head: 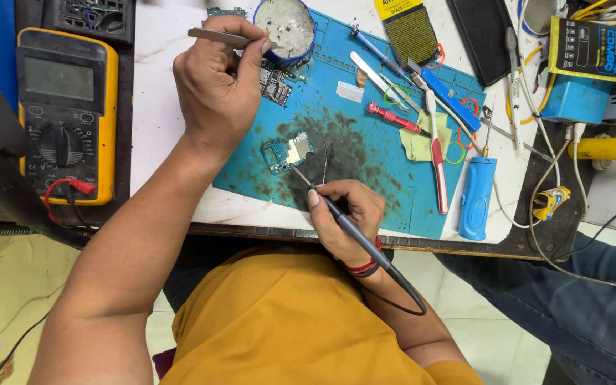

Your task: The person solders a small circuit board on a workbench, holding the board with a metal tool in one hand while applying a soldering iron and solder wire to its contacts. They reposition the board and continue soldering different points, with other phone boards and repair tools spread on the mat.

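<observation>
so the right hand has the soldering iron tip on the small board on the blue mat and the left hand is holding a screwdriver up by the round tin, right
Not quite: the left hand holds metal tweezers, not a screwdriver, up by the round tin. The rest stands: the right hand has the soldering iron tip on the small board on the blue mat, per the head view.

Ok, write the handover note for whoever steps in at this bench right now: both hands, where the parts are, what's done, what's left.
Left hand: holds metal tweezers, tips at the round tin at the top of the blue mat.
Right hand: grips the soldering iron like a pen, tip touching the small circuit board lying flat on the mat.
A second board lies near the tin.
Done: cannot tell which joints are finished.
Left: the iron is on the board, so soldering looks under way; check before going on.
</observation>
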The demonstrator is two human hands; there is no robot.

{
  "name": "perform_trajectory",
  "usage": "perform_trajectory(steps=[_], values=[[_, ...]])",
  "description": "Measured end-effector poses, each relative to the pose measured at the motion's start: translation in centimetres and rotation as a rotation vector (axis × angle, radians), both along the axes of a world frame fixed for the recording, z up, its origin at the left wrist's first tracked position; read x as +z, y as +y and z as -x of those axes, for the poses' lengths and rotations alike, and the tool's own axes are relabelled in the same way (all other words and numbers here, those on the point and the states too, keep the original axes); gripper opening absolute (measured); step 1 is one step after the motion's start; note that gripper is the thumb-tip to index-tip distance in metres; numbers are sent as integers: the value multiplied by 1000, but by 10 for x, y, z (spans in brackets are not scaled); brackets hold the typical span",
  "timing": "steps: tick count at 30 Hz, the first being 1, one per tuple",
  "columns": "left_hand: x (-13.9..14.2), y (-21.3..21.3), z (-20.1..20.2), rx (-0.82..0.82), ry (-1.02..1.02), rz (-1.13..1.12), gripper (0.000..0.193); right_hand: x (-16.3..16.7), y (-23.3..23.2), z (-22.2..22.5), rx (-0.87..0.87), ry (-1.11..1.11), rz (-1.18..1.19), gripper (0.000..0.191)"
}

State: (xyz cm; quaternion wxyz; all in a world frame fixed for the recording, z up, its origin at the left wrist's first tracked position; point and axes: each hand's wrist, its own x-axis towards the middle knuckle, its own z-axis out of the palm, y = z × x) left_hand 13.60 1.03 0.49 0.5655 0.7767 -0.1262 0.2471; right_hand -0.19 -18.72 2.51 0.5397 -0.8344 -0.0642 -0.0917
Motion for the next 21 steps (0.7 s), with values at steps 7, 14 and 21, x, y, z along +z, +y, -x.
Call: perform_trajectory(steps=[7,14,21], values=[[-9,0,-2,22,-14,107,8,-2,0,0,-5,-12,14,8],[-9,2,4,-15,-7,251,10,-4,-2,2,-21,-25,31,9],[-4,-2,56,-68,175,483,17,-5,-2,2,-18,-12,-33,10]])
